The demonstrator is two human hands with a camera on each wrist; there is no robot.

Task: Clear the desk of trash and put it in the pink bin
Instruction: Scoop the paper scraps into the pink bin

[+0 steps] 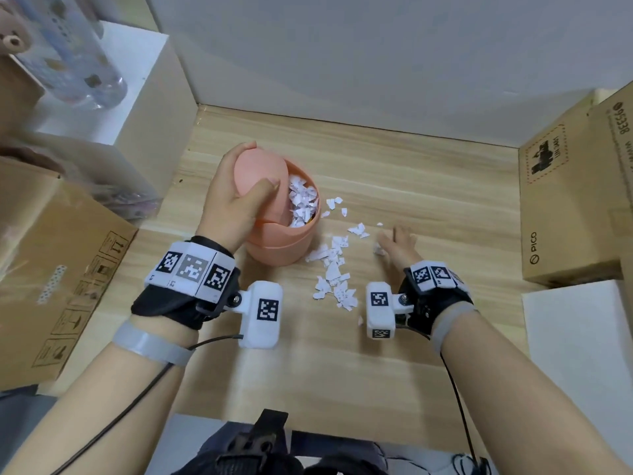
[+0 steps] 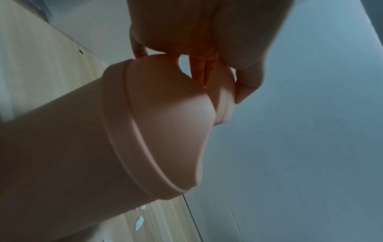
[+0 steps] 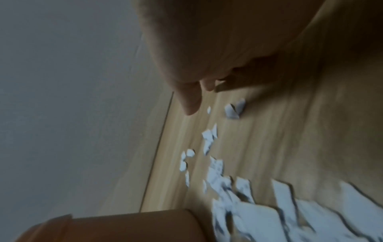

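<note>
A pink bin (image 1: 284, 241) stands on the wooden desk (image 1: 411, 186), left of centre, its pink swing lid (image 1: 270, 166) tipped up. My left hand (image 1: 255, 166) grips the lid, thumb on its front and fingers over the far edge; the left wrist view shows the lid (image 2: 172, 117) from below. White paper scraps (image 1: 301, 200) fill the bin. More torn scraps (image 1: 335, 269) lie scattered to its right. My right hand (image 1: 394, 240) lies flat on the desk with straight fingers beside a small scrap (image 1: 376, 249). In the right wrist view the fingertips (image 3: 190, 104) point past scraps (image 3: 234, 109).
Cardboard boxes (image 1: 565, 207) stand along the right edge, with a white block (image 1: 575, 337) in front of them. A large cardboard box (image 1: 51, 269) and a white box (image 1: 147, 97) bearing a clear bottle (image 1: 85, 63) flank the left. A grey wall closes the back.
</note>
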